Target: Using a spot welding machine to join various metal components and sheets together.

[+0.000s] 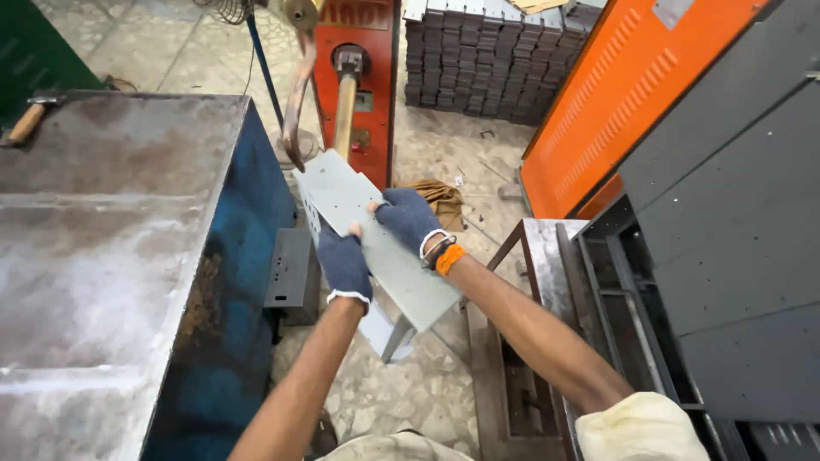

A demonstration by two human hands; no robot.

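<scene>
I hold a long grey sheet-metal bracket (342,192) with bent, perforated sides out in front of me. My left hand (343,265), in a dark blue glove, grips its near left edge. My right hand (408,219), gloved the same and with an orange band at the wrist, lies on its top face with the thumb hooked over. The bracket's far end sits between the copper arms (296,102) of a red spot-welding machine (359,81).
A steel-topped blue workbench (111,256) fills the left, with a hammer (27,122) at its far corner. Orange (615,94) and grey (735,222) metal cabinets stand to the right. A stack of dark metal parts (487,60) lies on the floor behind the welder.
</scene>
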